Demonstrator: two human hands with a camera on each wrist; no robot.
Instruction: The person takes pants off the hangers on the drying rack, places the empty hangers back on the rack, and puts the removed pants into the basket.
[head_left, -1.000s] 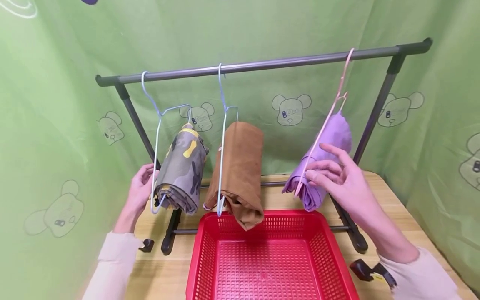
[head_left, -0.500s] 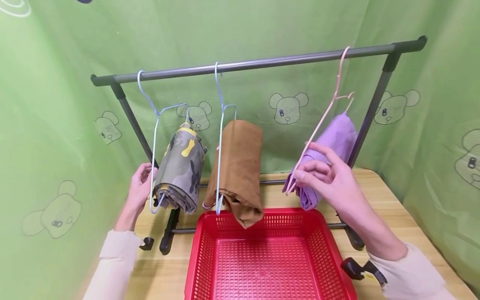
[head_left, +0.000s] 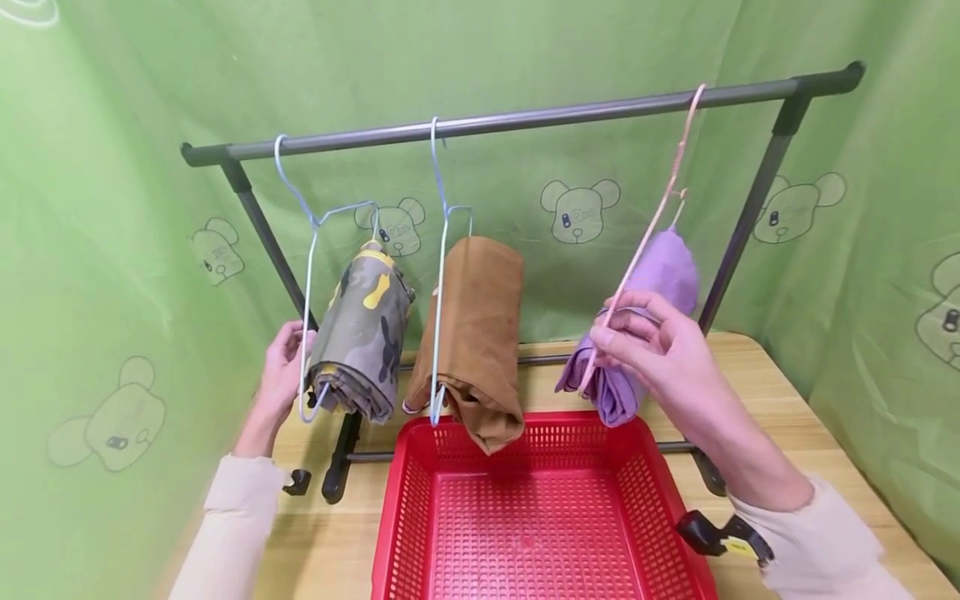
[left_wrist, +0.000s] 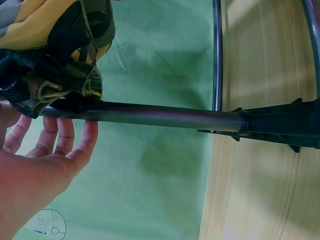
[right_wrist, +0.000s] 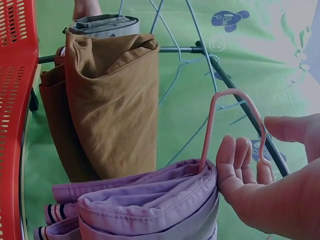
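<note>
My right hand [head_left: 660, 350] holds the front side of a pink wire hanger [head_left: 651, 229] between thumb and fingers. The hanger hooks over the rack's rail, with a folded purple garment [head_left: 667, 275] draped on it; the right wrist view shows striped edges on this cloth [right_wrist: 150, 205]. At the left, my left hand [head_left: 283, 367] grips the dark side post [left_wrist: 165, 115] of the clothes rack [head_left: 555, 119], fingers on its far side. Just beside that hand hangs a camouflage garment [head_left: 363, 333] on a blue hanger [head_left: 310, 283]. A brown garment [head_left: 483, 325] hangs mid-rail on another blue hanger [head_left: 442, 283].
A red plastic basket [head_left: 660, 500] with perforated sides stands on the wooden table [head_left: 322, 542], below the brown and purple garments. Green cloth [head_left: 600, 50] printed with bear faces surrounds the rack. The rack's black feet [head_left: 339, 467] stand behind and beside the basket.
My right hand has closed on the pink hanger, which swung left and then back with the purple garment. My left hand stays at the rack post.
</note>
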